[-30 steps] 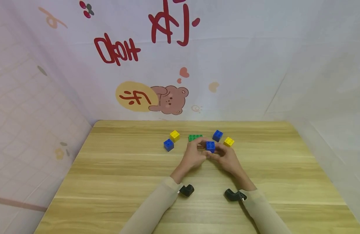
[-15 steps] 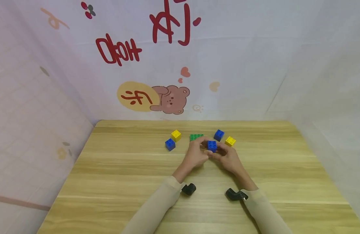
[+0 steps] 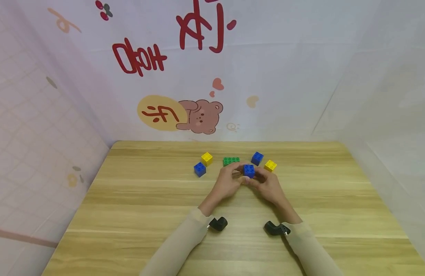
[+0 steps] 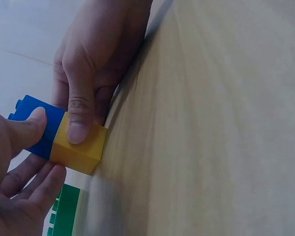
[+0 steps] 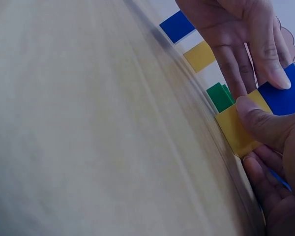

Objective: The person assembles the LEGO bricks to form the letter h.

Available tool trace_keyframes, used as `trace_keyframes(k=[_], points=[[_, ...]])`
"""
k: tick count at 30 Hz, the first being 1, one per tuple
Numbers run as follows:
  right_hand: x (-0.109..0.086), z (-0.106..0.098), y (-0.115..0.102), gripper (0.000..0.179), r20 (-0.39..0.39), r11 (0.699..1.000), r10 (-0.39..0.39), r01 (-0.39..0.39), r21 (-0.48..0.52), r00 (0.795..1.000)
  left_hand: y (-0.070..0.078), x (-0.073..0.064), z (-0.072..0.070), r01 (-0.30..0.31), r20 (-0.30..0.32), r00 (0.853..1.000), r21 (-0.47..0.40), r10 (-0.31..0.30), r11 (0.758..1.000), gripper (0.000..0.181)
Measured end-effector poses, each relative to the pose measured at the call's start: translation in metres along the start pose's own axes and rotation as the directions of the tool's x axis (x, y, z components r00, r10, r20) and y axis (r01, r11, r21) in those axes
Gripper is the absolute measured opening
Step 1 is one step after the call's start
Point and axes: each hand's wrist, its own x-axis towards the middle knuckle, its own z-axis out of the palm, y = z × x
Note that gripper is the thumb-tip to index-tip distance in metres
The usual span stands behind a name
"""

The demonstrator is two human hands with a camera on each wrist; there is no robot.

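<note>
Both hands hold a stack of two toy building bricks at the middle of the table. On top is a blue brick (image 3: 248,171), studs facing up in the head view. Joined under it is a yellow brick (image 4: 78,151), seen in both wrist views with its lower end right at the tabletop. My left hand (image 3: 227,182) pinches the blue brick, its thumb (image 4: 32,127) flat on one face. My right hand (image 3: 270,188) grips the yellow brick between thumb (image 5: 258,120) and fingers. From the head, the fingers hide most of the yellow brick.
A green brick (image 3: 231,161) lies just behind the left hand. To its left are a loose yellow brick (image 3: 207,158) and a blue one (image 3: 200,169). Beyond the right hand sit another blue brick (image 3: 257,158) and a yellow one (image 3: 270,165). A printed cloth wall (image 3: 284,84) borders the table.
</note>
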Motion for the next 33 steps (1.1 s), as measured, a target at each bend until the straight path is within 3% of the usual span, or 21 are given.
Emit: trace_keyframes(k=[12, 21, 27, 33], points=[[0.003, 0.002, -0.003, 0.048, -0.052, 0.999, 0.027, -0.028, -0.028, 0.998, -0.002, -0.018, -0.014, 0.036, -0.069, 0.997, -0.101, -0.044, 0.994, 0.046], [0.001, 0.002, -0.005, 0.061, -0.048, 0.998, 0.065, -0.066, -0.021, 0.997, 0.001, -0.037, -0.032, 0.047, -0.106, 0.993, -0.099, -0.058, 0.994, 0.035], [-0.007, -0.008, -0.005, 0.057, -0.086, 0.995, -0.011, 0.002, -0.098, 0.996, 0.005, -0.046, -0.045, 0.034, -0.125, 0.991, -0.051, -0.04, 0.998, 0.032], [-0.012, -0.02, -0.012, 0.053, -0.101, 0.988, -0.12, 0.109, -0.111, 0.988, 0.008, -0.054, -0.064, 0.048, -0.179, 0.982, -0.032, -0.053, 0.998, 0.032]])
